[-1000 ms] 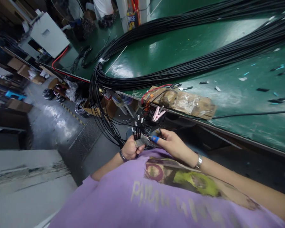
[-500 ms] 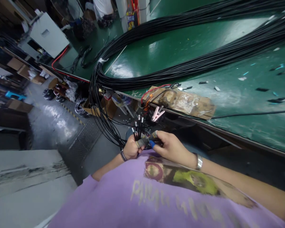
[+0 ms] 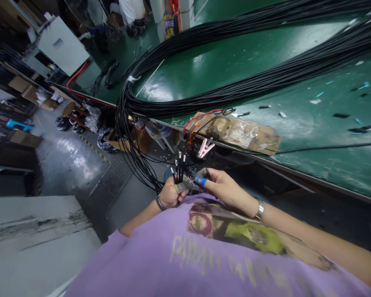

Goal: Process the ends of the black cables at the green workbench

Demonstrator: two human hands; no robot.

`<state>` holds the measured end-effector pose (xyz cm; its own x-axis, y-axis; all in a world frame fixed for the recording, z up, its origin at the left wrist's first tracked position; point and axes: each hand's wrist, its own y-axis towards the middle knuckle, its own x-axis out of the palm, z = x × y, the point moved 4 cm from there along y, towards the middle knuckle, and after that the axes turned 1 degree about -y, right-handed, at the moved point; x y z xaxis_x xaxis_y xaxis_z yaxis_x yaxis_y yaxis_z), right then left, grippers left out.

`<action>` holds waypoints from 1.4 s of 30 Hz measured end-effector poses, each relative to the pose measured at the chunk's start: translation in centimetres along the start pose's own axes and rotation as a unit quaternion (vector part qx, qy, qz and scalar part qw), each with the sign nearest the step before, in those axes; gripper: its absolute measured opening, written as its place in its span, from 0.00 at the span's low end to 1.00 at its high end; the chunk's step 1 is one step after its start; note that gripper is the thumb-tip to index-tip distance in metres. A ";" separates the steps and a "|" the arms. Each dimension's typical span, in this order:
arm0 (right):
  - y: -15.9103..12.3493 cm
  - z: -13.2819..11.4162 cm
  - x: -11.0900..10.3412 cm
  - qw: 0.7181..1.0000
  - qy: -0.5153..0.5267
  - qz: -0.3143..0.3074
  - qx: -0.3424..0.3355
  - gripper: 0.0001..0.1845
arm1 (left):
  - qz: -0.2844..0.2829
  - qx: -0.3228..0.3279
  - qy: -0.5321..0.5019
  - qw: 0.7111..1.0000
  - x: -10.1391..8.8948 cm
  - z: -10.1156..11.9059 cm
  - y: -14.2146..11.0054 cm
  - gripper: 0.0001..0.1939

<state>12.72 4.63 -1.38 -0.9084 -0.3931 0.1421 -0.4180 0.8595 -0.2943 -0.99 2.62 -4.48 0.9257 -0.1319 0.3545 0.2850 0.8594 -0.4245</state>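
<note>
My left hand (image 3: 169, 194), its thumb wrapped in grey tape, is closed around a bunch of black cables (image 3: 179, 167). Several of their white-tipped ends stick up above the fist. Fine bare-looking wires (image 3: 190, 180) show at the tip of that thumb. Meeting them from the right is my right hand (image 3: 227, 189), with blue tape on the thumb and grey wrapping on the index finger. Its fingers are closed in a pinch, and a thin dark piece shows beside them. What exactly they grip is too small to make out.
A long loop of black cables (image 3: 185, 108) lies on the green table (image 3: 235, 66) and hangs over its edge. Near that edge are a taped board (image 3: 250, 136) and a pink clip (image 3: 205, 148). Cable scraps (image 3: 341, 116) litter the right side. Cardboard boxes (image 3: 142, 142) stand below.
Half a second ago my right thumb and index finger were bunched at the left thumb; now the right thumb lies flatter, showing its blue tape. My left hand keeps holding the cables.
</note>
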 end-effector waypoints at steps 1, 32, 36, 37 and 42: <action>0.1 0.1 0.1 1.000 0.005 -0.005 0.001 0.23 | -0.009 -0.005 -0.003 1.000 0.0 0.0 0.0 0.24; -1.4 -1.9 -0.2 0.901 -0.342 -0.016 -0.267 0.04 | -0.005 -0.024 -0.003 1.000 -0.7 -0.7 -0.2 0.25; -1.1 -1.8 -0.2 0.931 -0.288 -0.024 -0.224 0.06 | -0.010 -0.033 0.009 0.999 -0.6 -0.6 -0.2 0.25; -1.0 -1.8 -0.2 0.939 -0.272 -0.024 -0.209 0.07 | -0.014 -0.035 0.015 0.999 -0.6 -0.5 -0.3 0.25; -0.4 -0.9 -0.3 0.978 -0.175 -0.042 -0.110 0.12 | -0.033 -0.044 0.038 0.998 -0.5 -0.5 -0.4 0.23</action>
<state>13.14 4.74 -0.44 -0.8335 -0.5204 -0.1856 -0.5151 0.8534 -0.0797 -1.47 2.06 -4.88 0.9197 -0.2258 0.3213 0.3630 0.8010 -0.4761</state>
